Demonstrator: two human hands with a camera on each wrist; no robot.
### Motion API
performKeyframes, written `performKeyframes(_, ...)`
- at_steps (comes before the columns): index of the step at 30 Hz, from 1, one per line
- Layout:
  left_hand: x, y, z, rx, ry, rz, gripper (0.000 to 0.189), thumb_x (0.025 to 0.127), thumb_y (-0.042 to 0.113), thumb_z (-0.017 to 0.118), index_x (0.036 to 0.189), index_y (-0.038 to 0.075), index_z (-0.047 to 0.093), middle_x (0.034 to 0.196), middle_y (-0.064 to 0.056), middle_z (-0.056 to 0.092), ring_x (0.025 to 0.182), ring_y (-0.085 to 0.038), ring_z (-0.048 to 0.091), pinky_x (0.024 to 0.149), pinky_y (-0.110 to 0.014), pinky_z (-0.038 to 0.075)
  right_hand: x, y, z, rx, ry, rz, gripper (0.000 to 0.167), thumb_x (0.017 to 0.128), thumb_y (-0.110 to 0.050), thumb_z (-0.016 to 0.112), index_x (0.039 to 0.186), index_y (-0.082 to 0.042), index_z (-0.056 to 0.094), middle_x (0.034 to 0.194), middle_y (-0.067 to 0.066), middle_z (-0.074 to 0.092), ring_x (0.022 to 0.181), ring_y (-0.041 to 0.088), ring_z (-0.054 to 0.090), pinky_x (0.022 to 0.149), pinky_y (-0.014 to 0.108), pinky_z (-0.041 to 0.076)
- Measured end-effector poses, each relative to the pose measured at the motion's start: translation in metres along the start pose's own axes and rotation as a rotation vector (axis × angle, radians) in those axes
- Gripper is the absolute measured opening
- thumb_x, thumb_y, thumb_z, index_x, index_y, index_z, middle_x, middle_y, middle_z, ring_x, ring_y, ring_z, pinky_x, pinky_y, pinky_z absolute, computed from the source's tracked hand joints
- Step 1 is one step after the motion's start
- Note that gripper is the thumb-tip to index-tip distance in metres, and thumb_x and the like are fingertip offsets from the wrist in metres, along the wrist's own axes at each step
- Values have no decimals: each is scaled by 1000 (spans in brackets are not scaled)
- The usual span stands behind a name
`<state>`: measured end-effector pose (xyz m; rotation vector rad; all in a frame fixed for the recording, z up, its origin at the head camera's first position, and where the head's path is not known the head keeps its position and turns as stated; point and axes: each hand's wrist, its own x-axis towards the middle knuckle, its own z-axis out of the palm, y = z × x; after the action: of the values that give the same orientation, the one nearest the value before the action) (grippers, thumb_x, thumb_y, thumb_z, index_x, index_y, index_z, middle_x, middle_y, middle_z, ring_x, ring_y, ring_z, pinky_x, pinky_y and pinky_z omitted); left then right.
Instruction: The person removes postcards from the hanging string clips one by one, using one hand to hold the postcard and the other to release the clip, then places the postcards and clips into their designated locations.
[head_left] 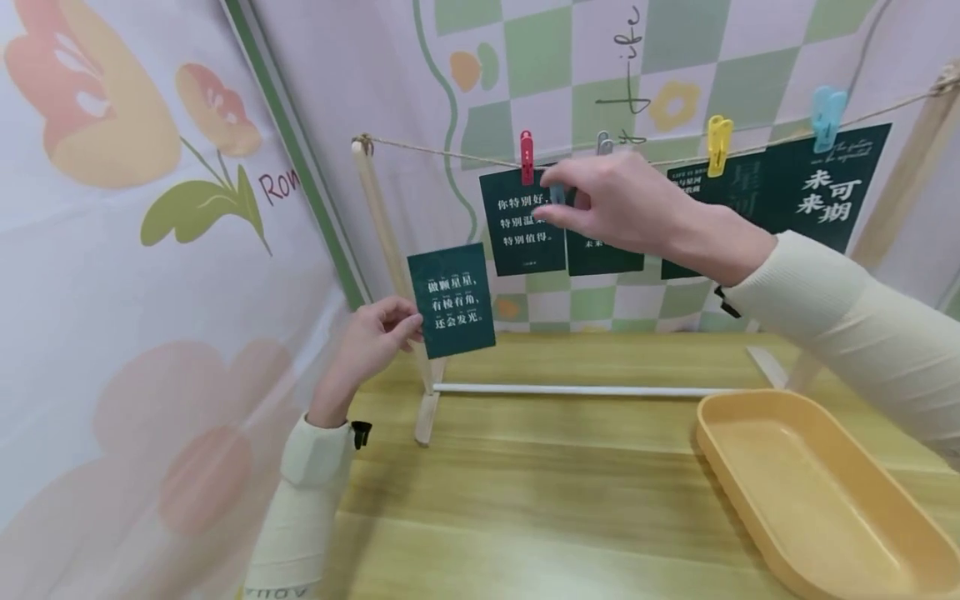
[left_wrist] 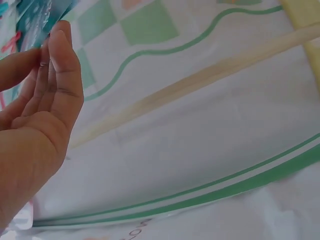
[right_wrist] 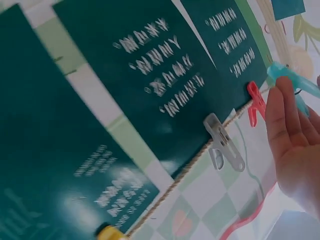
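My left hand (head_left: 369, 343) pinches a small dark green card (head_left: 457, 337) by its left edge, white lettering facing me, below the left end of a twine line (head_left: 442, 153). In the left wrist view only a corner of that card (left_wrist: 56, 11) shows past the fingers. Up by the line, my right hand (head_left: 637, 204) pinches a blue clothespin (right_wrist: 295, 82) between thumb and fingers. Just left of it, a red clothespin (head_left: 527, 157) clips a green card (head_left: 525, 258) to the twine. A grey clothespin (right_wrist: 224, 142) sits behind the right hand, which partly covers the neighbouring card (head_left: 611, 260).
Farther right, a yellow clothespin (head_left: 719, 146) and a light blue one (head_left: 828, 121) hold more green cards. Wooden posts (head_left: 382, 225) carry the line, joined below by a white rod (head_left: 570, 389). A yellow tray (head_left: 708, 417) stands on the wood-grain table (head_left: 540, 492) at right.
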<state>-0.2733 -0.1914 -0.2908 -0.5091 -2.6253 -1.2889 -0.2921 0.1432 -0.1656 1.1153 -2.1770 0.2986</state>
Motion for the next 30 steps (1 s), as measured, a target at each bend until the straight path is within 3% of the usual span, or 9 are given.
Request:
performKeyframes(4, -5, -7, 7, 12, -66, -4, 13, 99, 17, 59, 103, 7, 64, 91, -11, 72, 79, -17, 69, 68, -35, 58, -19, 2, 3, -15, -43, -46, 30, 89, -19, 74, 110, 1, 67, 82, 9, 70, 56, 12, 54, 59, 33, 56)
performKeyframes(11, -20, -22, 18, 52, -107, 0, 11, 99, 18, 60, 100, 9, 65, 87, -7, 71, 75, -12, 68, 66, -35, 56, -56, 6, 6, -43, -111, -58, 28, 84, -17, 78, 105, -1, 68, 85, 7, 71, 57, 6, 53, 56, 27, 54)
performKeyframes(20, -34, -37, 34, 95, -122, -1, 9, 97, 14, 61, 91, 9, 66, 78, -5, 71, 70, -18, 68, 56, -27, 55, -103, 19, 9, -21, -241, 87, 28, 84, -15, 77, 110, -5, 70, 90, 4, 73, 59, 2, 54, 57, 24, 55)
performKeyframes(26, -39, -48, 39, 62, -193, -28, 9, 98, 9, 59, 91, 4, 64, 77, -8, 71, 68, -13, 67, 56, -26, 56, -136, 32, 18, -2, -334, 150, 29, 84, -19, 78, 111, -9, 71, 93, 1, 71, 61, -1, 51, 56, 18, 50)
performKeyframes(30, -42, -56, 41, 27, -270, -51, 9, 98, 7, 58, 92, 3, 63, 78, -8, 70, 72, -24, 69, 57, -26, 57, -159, 40, 28, 4, -350, 154, 27, 81, -17, 80, 106, -9, 72, 91, 1, 70, 59, -2, 55, 55, 17, 50)
